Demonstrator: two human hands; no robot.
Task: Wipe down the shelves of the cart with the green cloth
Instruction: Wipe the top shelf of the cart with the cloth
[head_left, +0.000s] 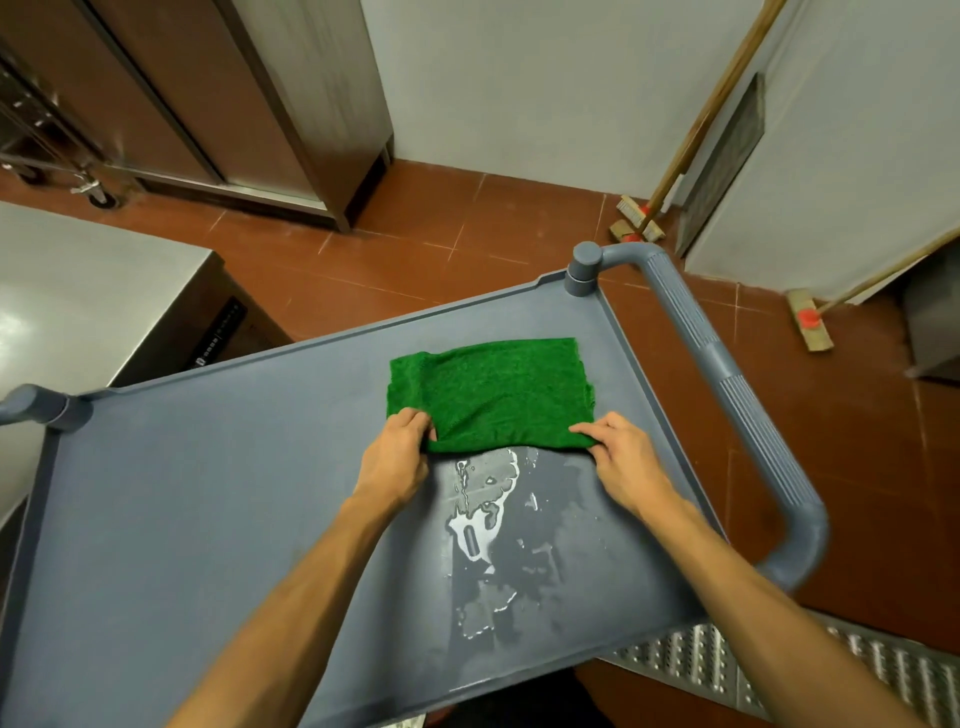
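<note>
A green cloth (493, 392), folded into a rectangle, lies flat on the top shelf of the grey-blue cart (208, 493), towards its right end. My left hand (397, 457) pinches the cloth's near left corner. My right hand (621, 460) grips the near right corner, fingers on top of the edge. Just in front of the cloth, between my forearms, a puddle of water (483, 514) spreads over the shelf. The cart's lower shelves are hidden under the top one.
The cart's curved handle (743, 410) runs along the right end. A steel counter (88, 291) stands on the left and steel cabinets (234, 104) behind. Brooms (644, 218) lean on the white wall. A perforated metal drain grate (727, 670) lies in the red tile floor.
</note>
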